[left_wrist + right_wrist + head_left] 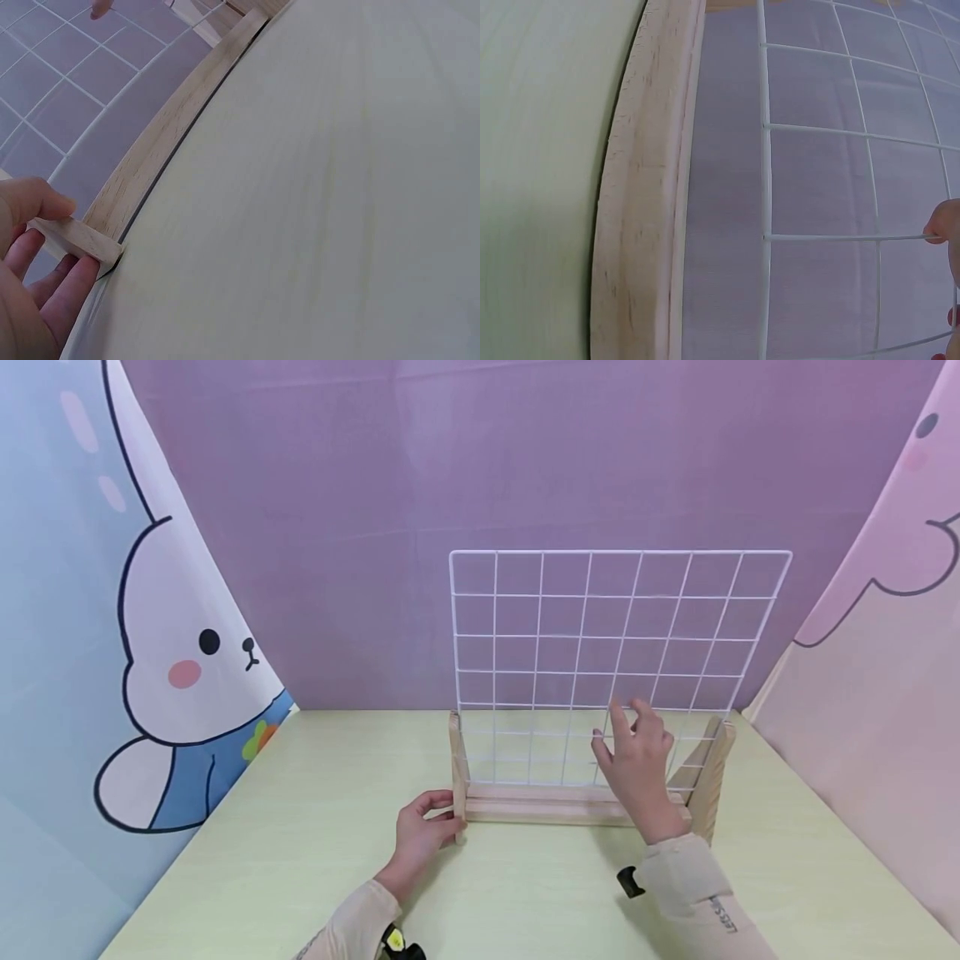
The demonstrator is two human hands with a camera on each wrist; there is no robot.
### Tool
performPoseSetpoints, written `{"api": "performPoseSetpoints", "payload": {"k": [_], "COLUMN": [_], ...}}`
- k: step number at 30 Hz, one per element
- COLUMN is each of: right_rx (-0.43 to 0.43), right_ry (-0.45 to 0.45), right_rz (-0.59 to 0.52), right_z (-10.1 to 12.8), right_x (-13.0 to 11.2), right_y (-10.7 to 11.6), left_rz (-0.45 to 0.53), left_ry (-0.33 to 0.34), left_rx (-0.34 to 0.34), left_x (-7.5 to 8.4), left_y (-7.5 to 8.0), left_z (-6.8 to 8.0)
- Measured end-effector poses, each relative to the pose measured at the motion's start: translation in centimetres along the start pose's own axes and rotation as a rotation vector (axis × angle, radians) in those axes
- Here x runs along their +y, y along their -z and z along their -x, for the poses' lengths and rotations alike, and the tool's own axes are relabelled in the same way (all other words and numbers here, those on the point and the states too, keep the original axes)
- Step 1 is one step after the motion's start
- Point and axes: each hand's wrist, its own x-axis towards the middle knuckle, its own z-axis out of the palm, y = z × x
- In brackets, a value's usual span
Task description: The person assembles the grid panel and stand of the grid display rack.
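Observation:
A white wire grid panel (622,552) stands upright, leaning slightly back, on a pale wooden stand (540,813). My left hand (422,837) grips the lower end of the stand's left side piece (454,752). In the left wrist view, the thumb lies on one face of that wooden end (86,244), with the fingers against the other. My right hand (639,760) is at the grid's lower right part, its fingers spread and slightly bent. The right wrist view shows the thumb (937,223) at a wire, the other fingers mostly out of frame.
The stand's right side piece (714,777) rises beside my right forearm. Everything rests on a pale yellow-green table (315,860). A purple backdrop (337,568) hangs behind, with cartoon-printed cloths (45,652) at both sides.

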Motion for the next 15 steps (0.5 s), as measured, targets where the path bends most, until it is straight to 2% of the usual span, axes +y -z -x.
{"api": "performPoseSetpoints", "payload": {"k": [15], "right_rx": [-0.009], "right_ry": [-0.008], "right_rz": [0.002], "right_z": [1.5], "right_x": [-0.1], "right_y": [-0.3], "left_rz": [0.004], "left_ry": [-0.009], "left_rx": [0.006], "left_x": [-0.4], "left_y": [0.0], "left_z": [-0.2]}}
